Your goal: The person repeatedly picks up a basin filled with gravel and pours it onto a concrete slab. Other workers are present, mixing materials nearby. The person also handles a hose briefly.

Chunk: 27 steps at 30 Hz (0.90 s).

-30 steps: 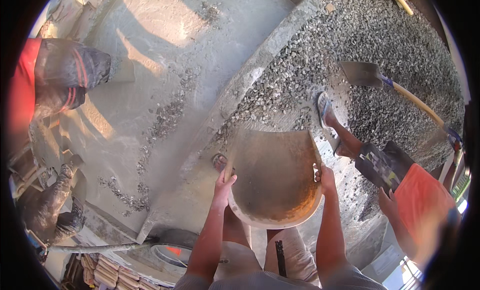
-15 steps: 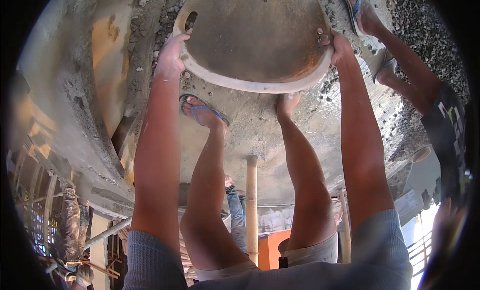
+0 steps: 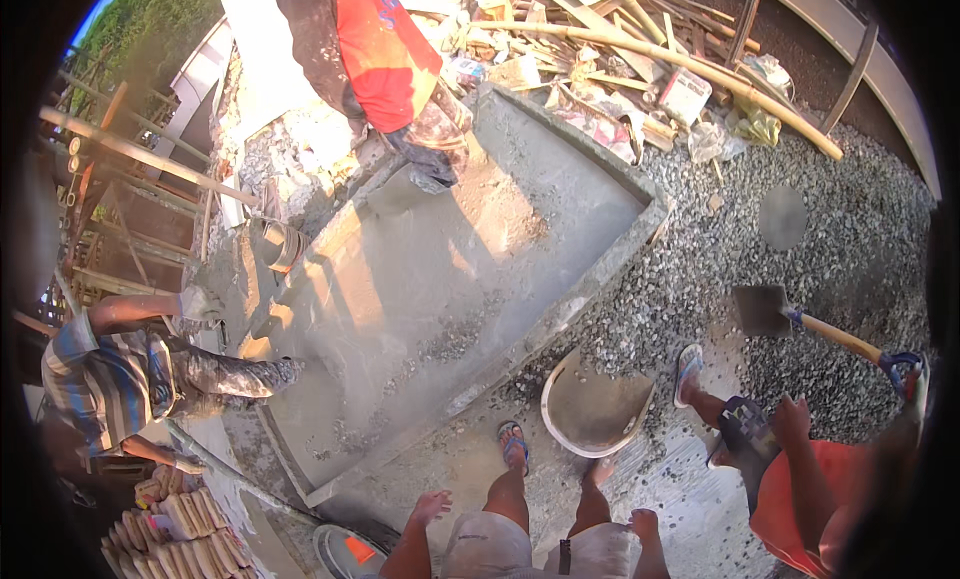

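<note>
A shallow scoop-shaped pan (image 3: 597,404) with a pale curved rim lies on the ground in front of my feet, its far edge against the gravel. My left hand (image 3: 430,507) is off the pan, beside my left thigh, with its fingers apart and nothing in them. My right hand (image 3: 643,525) hangs by my right thigh, also away from the pan, its fingers loosely bent and holding nothing visible. Beyond the pan, a low-walled rectangular bed (image 3: 470,279) holds wet grey mix with scattered stones.
At right, a person in red stands by a shovel (image 3: 762,310) on the gravel heap (image 3: 840,279). Another in a red top (image 3: 385,54) stands at the bed's far side; one in a striped shirt (image 3: 115,379) is at left. Bags (image 3: 185,529) and a tub (image 3: 345,551) stand lower left.
Both my hands have let go of the pan's rim and drawn back to my thighs. The pan rests on the ground, and the view has tilted up to take in the bed and other people.
</note>
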Tool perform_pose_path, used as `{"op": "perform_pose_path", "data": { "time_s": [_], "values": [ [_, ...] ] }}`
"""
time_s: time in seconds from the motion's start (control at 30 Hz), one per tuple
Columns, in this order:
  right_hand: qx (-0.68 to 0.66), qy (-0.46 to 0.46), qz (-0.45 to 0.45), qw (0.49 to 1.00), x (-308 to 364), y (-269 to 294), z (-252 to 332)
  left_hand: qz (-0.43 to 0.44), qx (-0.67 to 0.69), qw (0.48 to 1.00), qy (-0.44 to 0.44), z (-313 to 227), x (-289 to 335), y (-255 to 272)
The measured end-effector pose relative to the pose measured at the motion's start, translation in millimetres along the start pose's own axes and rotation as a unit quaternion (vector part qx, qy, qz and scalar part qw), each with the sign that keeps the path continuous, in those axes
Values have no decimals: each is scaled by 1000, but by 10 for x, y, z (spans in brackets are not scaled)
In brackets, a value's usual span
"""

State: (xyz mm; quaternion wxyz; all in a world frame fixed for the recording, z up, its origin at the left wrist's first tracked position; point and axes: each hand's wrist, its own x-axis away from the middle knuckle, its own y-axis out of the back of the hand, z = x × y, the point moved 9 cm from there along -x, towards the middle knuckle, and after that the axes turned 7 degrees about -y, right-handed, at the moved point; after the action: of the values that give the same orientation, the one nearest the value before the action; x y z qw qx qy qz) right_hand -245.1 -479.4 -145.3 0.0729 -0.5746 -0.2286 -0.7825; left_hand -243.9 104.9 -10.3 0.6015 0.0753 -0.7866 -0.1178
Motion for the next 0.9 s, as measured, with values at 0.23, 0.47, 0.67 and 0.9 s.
{"op": "perform_pose_path", "data": {
  "time_s": [0.23,0.47,0.67,0.9],
  "values": [
    [-257,-35,-77,963,1592,576,591,-112,-14,994,6,-51,-383,1374],
    [-107,-99,-13,989,2734,24,-38,-9,49,954,-297,-2333,-148,663],
    [-202,-89,-59,974,2756,386,-24,79,38,931,-354,-2622,575,-181],
    [-182,66,-66,979,2465,994,284,34,-207,953,-217,-796,90,-63]
  ]
}}
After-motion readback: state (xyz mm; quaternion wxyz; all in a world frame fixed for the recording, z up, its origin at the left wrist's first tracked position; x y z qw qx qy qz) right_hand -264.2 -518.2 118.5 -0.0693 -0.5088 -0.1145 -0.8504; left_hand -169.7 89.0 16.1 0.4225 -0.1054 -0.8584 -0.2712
